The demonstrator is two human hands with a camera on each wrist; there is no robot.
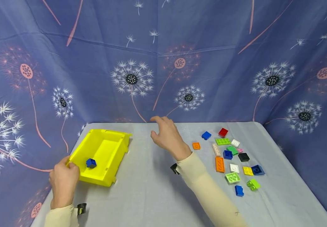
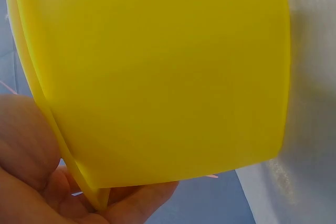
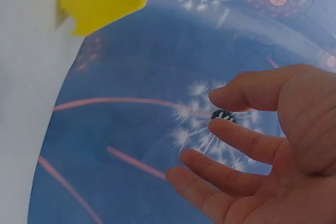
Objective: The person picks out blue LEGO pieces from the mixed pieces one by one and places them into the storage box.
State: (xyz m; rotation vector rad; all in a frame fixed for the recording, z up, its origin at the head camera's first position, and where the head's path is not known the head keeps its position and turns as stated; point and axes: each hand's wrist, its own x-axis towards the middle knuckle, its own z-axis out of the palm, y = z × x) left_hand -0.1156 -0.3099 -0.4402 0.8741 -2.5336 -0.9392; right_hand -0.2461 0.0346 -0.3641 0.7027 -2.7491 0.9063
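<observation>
A yellow plastic bin (image 1: pixel 115 167) is at the left of the table, with a single dark blue toy brick (image 1: pixel 91 163) inside it. My left hand (image 1: pixel 64 179) grips the bin's near left corner; in the left wrist view the thumb and fingers pinch the rim (image 2: pixel 58 129), and the bin's outer wall (image 2: pixel 168 77) fills most of the picture. My right hand (image 1: pixel 169 137) is above the table's middle, between the bin and the loose bricks. It holds nothing. In the right wrist view its fingers (image 3: pixel 247 140) are loosely spread, thumb apart from them.
Loose toy bricks lie scattered at the right: a red one (image 1: pixel 223 132), an orange one (image 1: pixel 219 164), a black one (image 1: pixel 243 157), a lime one (image 1: pixel 232 177), a blue one (image 1: pixel 239 190) and several more. Behind the grey-covered table (image 1: pixel 140 195) hangs a blue dandelion-print cloth (image 1: pixel 157 56).
</observation>
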